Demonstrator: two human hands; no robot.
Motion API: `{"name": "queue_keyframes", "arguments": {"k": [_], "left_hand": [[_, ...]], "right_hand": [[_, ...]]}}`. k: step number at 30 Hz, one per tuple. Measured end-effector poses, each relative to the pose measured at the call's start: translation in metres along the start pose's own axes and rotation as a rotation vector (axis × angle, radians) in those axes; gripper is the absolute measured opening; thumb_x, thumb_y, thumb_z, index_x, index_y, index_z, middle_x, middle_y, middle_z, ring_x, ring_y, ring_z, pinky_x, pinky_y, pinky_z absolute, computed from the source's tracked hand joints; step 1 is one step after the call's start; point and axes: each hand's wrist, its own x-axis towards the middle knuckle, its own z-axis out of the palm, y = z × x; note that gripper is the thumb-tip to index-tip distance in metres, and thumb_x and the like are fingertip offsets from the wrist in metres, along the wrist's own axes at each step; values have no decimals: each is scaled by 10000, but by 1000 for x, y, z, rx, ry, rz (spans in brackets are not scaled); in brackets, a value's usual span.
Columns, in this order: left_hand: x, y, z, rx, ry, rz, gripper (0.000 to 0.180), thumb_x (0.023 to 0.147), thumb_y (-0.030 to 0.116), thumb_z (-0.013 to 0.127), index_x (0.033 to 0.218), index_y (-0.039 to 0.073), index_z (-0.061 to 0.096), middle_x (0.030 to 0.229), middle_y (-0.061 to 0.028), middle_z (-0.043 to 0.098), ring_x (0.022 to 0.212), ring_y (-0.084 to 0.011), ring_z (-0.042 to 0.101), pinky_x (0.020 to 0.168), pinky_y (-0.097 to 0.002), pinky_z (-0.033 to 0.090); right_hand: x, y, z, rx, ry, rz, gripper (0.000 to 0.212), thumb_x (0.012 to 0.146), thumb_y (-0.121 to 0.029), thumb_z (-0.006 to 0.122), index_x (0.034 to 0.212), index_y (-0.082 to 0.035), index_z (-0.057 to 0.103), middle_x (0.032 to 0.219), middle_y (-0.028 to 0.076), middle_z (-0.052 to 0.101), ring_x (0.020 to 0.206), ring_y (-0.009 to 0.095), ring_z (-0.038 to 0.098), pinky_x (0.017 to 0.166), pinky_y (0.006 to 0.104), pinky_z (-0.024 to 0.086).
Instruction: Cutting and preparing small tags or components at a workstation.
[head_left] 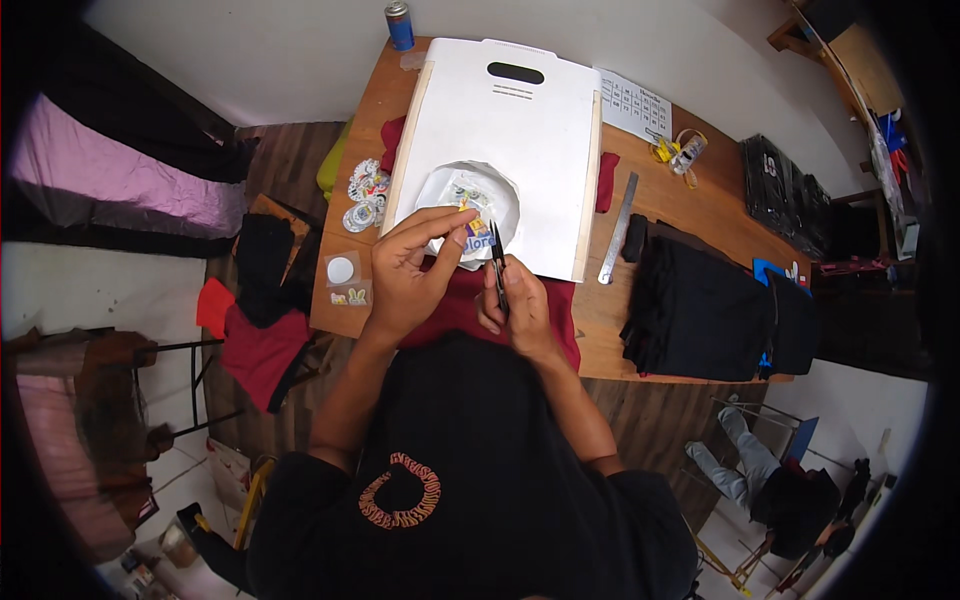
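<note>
My left hand (415,265) pinches a small colourful printed cutout (474,232) with blue lettering between thumb and fingertips. In my right hand (518,306) is a pair of small black scissors (496,250), its slim tip pointing away from me beside the cutout. Both hands are above the near end of a white board (540,120) with a handle slot. Just beyond my fingers, a round whitish recess (508,190) in the board holds another printed piece (470,187), partly hidden by my left hand. Dark red cloth (450,315) shows under the board's near edge.
Printed stickers (365,190) and a white disc (341,270) lie on the wooden table (590,330) left of the board. To the right are a steel ruler (619,228), a stack of black cloth (695,305) and a tape roll (690,155). A blue can (399,26) stands at the far left.
</note>
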Motion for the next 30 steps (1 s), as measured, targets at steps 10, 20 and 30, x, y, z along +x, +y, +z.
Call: {"name": "queue_keyframes", "arguments": {"k": [10,20,30], "left_hand": [[0,-1,-1,-11,10,-5,226,883,-75,573,1100,-75,635,1089,-143,608,986,-147,604,854,-229,482],[1,2,-5,-23,-12,-26,221,893,-68,555,1098,-76,638,1085,-141,612,999,-151,603,863,-233,480],[3,3,-6,-18,-30,-24,223,893,-83,535,1093,-80,634,1099,-151,611,1015,-169,610,884,-248,487]], "right_hand": [[0,1,2,8,-2,-9,318,1041,-294,311,931,-28,446,538,10,343,417,77,289,399,227,295],[-2,2,-2,-17,-30,10,320,1040,-294,317,932,-22,446,527,15,339,413,85,287,399,232,281],[-5,5,-6,-10,-37,63,313,1038,-284,334,925,-18,454,545,8,343,438,77,290,417,225,282]]}}
